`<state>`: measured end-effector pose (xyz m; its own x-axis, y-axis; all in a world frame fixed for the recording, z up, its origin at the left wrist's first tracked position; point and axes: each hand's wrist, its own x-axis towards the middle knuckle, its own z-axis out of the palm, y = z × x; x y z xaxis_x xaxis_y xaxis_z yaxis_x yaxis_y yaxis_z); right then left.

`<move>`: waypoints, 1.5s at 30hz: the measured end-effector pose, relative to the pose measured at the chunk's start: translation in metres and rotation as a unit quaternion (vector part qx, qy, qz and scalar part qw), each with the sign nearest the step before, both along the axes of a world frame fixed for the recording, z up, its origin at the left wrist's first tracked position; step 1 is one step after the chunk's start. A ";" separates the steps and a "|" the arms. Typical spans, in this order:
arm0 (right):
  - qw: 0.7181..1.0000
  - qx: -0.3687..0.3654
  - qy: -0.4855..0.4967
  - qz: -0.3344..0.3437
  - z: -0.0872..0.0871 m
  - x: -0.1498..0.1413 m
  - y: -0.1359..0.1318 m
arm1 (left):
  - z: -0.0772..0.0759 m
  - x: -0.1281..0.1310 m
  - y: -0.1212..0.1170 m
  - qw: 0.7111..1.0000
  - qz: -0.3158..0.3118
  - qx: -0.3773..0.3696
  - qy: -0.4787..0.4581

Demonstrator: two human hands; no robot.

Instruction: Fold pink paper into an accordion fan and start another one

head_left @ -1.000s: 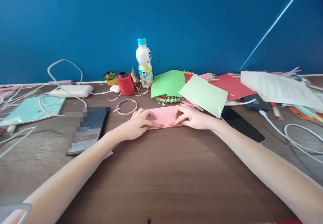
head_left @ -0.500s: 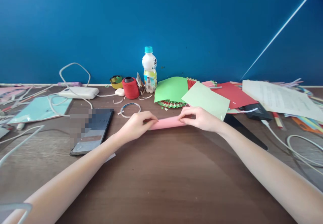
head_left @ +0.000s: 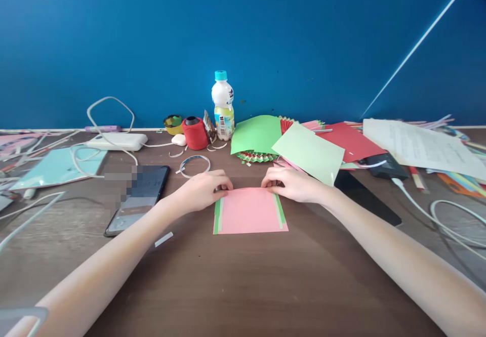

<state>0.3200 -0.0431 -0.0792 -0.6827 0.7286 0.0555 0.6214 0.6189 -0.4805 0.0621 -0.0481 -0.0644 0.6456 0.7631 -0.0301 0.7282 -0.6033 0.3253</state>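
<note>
A pink sheet of paper (head_left: 248, 213) with green strips along its left and right sides lies on the brown table in front of me. My left hand (head_left: 205, 190) pinches its far left corner between thumb and fingers. At the far right corner, my right hand (head_left: 296, 185) grips the paper in the same way. The far edge between the two hands looks slightly raised or curled. Just behind my right hand lies a pale green sheet (head_left: 309, 152), overlapping a bright green sheet (head_left: 258, 134).
A bottle (head_left: 223, 107) stands by the blue wall, beside a red spool (head_left: 195, 133). On the left lie a smartphone (head_left: 142, 195), a white power bank (head_left: 117, 141) and looping cables. To the right are a black flat device (head_left: 366, 198), red paper (head_left: 353, 142) and a printed sheet (head_left: 421, 144).
The pink paper, seen before as a narrow band between my hands, now lies spread toward me, showing its face and green side strips. Both hands still hold its far edge.
</note>
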 end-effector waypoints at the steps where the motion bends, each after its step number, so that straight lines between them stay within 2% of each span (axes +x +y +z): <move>1: 1.000 0.008 -0.009 0.003 0.000 -0.001 -0.001 | 0.001 0.000 -0.001 1.000 -0.002 0.004 0.010; 7: 0.998 0.046 -0.030 -0.038 0.001 -0.012 -0.009 | 0.001 0.003 -0.003 0.999 -0.018 0.036 0.033; 13: 0.993 0.111 -0.036 -0.008 -0.002 -0.019 -0.010 | 0.001 0.003 -0.004 1.000 -0.014 0.002 0.006; 19: 0.986 0.159 -0.043 -0.034 -0.011 -0.025 -0.013 | 0.001 0.005 -0.006 1.000 -0.005 0.006 0.003; 22: 0.987 0.156 -0.044 -0.020 -0.012 -0.026 -0.014 | 0.003 0.006 -0.006 1.000 -0.013 0.002 0.004; 28: 0.996 0.088 -0.029 0.004 -0.005 -0.017 -0.011 | 0.002 0.005 -0.006 1.000 -0.022 0.013 0.014; 32: 0.996 0.075 -0.036 0.020 -0.004 -0.012 -0.009 | 0.001 0.004 -0.007 0.999 -0.032 0.033 0.027; 45: 0.980 0.136 -0.139 0.035 0.002 -0.016 -0.017 | 0.001 0.003 -0.009 0.994 -0.068 0.070 0.047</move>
